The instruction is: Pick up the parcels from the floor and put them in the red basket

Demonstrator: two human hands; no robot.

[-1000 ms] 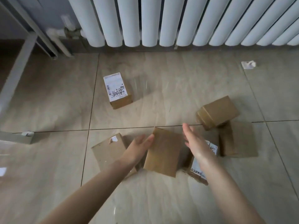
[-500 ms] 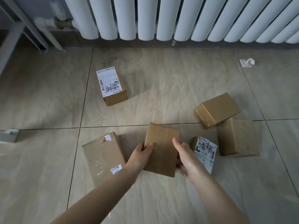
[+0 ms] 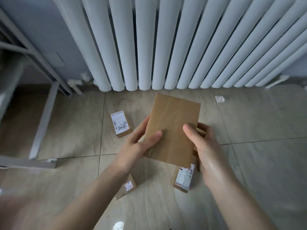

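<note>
Head view looks down at a tiled floor (image 3: pixel 259 171) below a white radiator (image 3: pixel 149 47). The person holds one plain brown parcel (image 3: pixel 174 123) up off the floor with both hands, its broad face toward the camera and its top leaning slightly right. The left grip (image 3: pixel 137 146) is closed on the parcel's lower left edge, thumb across the front face and fingers behind. The right grip (image 3: pixel 207 150) is closed on the lower right edge, thumb on the front and fingers curled round the side. A brown shape behind the right fingers may be another parcel, but it is mostly hidden. On the floor lie a label-topped parcel (image 3: pixel 120 124) left of the held one, a small taped parcel (image 3: pixel 127 188) partly under the left forearm, and a blurred parcel (image 3: pixel 182 180) with a white label beneath the right grip. A grey metal frame (image 3: pixel 44 123) stands at the left.
</note>
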